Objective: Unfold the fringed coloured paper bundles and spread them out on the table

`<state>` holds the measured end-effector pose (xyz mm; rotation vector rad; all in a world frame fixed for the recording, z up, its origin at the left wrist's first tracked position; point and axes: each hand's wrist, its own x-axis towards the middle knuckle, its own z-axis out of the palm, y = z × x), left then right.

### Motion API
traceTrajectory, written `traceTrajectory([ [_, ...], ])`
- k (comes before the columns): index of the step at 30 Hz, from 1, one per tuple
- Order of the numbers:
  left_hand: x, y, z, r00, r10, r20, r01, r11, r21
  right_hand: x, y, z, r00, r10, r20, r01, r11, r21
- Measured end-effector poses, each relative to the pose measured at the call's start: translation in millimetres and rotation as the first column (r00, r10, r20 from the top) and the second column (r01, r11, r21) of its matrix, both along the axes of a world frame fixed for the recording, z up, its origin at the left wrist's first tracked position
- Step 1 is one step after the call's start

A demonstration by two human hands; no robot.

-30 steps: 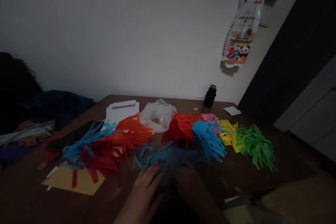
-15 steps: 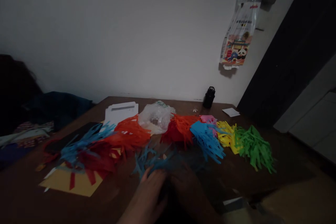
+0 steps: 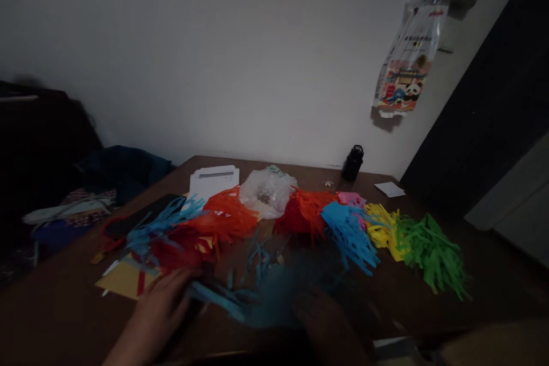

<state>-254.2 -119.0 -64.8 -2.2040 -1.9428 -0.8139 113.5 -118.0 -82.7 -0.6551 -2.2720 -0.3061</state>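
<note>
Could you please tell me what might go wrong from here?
The blue strips stretched between the left hand and the blurred right hand could tear or tangle if pulled. The left hand, close to the red fringe, might snag it. The yellow fringe and green fringe meet, so their strips might catch.

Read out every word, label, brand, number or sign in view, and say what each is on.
No text is clear enough to quote.
Clear plastic bag with panda print, hanging on the wall: a dark line of characters and a red mark near its top, too blurred.
White paper sheets on the brown table: faint grey print, too small.
Black bottle-like object: no lettering discernible.
</note>
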Motion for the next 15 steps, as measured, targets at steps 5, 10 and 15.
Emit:
traceTrajectory([
  [5,48.9,-35.2,19.4,0.967,-0.255,0.019,0.251,0.960,0.124,-5.9,-4.3,0.7,0.998,-0.027,0.057,0.035,0.989,-0.145],
  [10,132.4,-38.8,27.7,0.849,-0.524,0.068,0.528,0.843,-0.103,-8.4,-2.3,-21.3,0.998,-0.052,0.021,0.056,0.966,-0.252],
  [15,141.4,-29.2,25.8,0.850,-0.460,0.256,0.508,0.844,-0.171,-5.4,-10.0,-15.1,0.960,-0.144,-0.239,0.096,0.975,-0.202],
])
